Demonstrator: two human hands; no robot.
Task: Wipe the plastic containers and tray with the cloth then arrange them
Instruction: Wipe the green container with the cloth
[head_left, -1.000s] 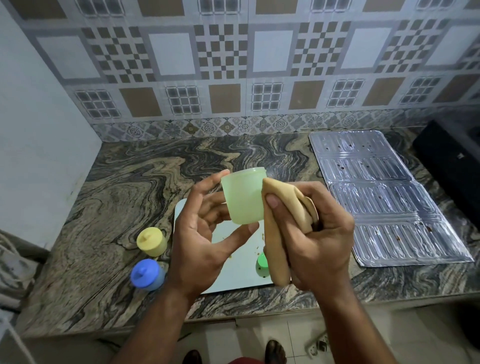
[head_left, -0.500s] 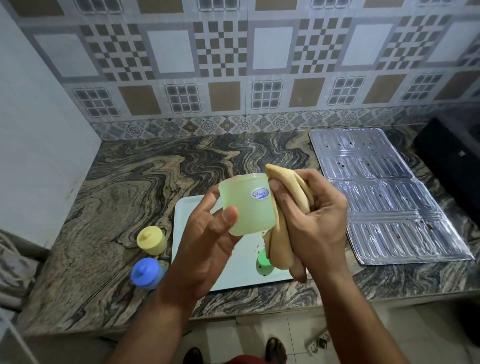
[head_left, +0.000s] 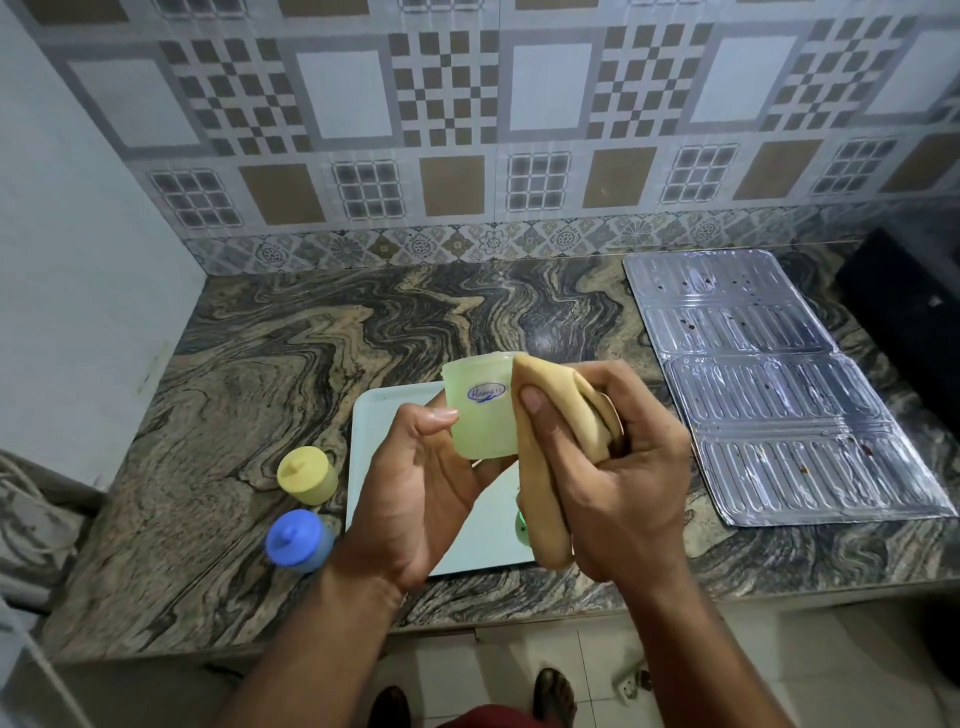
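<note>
You hold a pale green cup (head_left: 480, 410) up above the counter, over the white tray (head_left: 379, 441). Its oval sticker faces you, with blue handwriting-style lettering that looks like "Hawaii", though the blur keeps it from being sure. The cup stands roughly upright in your grip; whether anything is inside it cannot be told.

Your left hand (head_left: 415, 499) grips the cup from the left and below, thumb pressed on its front wall and fingers curled round behind. Your right hand (head_left: 618, 467) is closed round a bunched tan cloth (head_left: 550, 457), thumb pinning the cloth against the cup's right side. The cloth's loose end hangs down past your palm.

Under the cloth, a small green piece (head_left: 521, 525) sits on the tray, mostly hidden. Left of the tray, on the marbled stone counter (head_left: 291, 353), stand two closed containers: one with a yellow lid (head_left: 307, 474), and nearer to you one with a blue lid (head_left: 297, 540). Both are just beside the tray's left edge; their contents do not show.

To the right lies a ribbed foil sheet (head_left: 769, 384), speckled with dark crumbs.
</note>
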